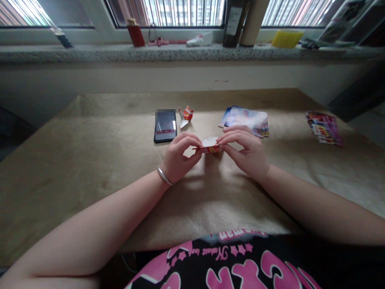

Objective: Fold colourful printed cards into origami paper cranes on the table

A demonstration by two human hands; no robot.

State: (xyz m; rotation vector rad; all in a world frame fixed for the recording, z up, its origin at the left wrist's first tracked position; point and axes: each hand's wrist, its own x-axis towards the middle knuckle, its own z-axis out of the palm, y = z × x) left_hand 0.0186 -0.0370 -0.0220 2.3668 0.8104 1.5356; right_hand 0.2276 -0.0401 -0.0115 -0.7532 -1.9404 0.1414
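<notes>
My left hand (179, 154) and my right hand (245, 150) meet over the middle of the table, both pinching a small folded piece of red and white printed paper (209, 145) between thumb and fingertips. The paper is held just above the brown paper table cover (90, 160). A silver bangle (165, 176) sits on my left wrist. Behind my hands lies a finished folded paper figure (185, 115), red, orange and white.
A phone (165, 125) lies face up beyond my left hand. A stack of colourful sheets (246, 119) lies behind my right hand, more printed sheets (325, 127) far right. The windowsill (90, 52) holds a red cup (136, 35), dark bottle (234, 22) and yellow pad (287, 39).
</notes>
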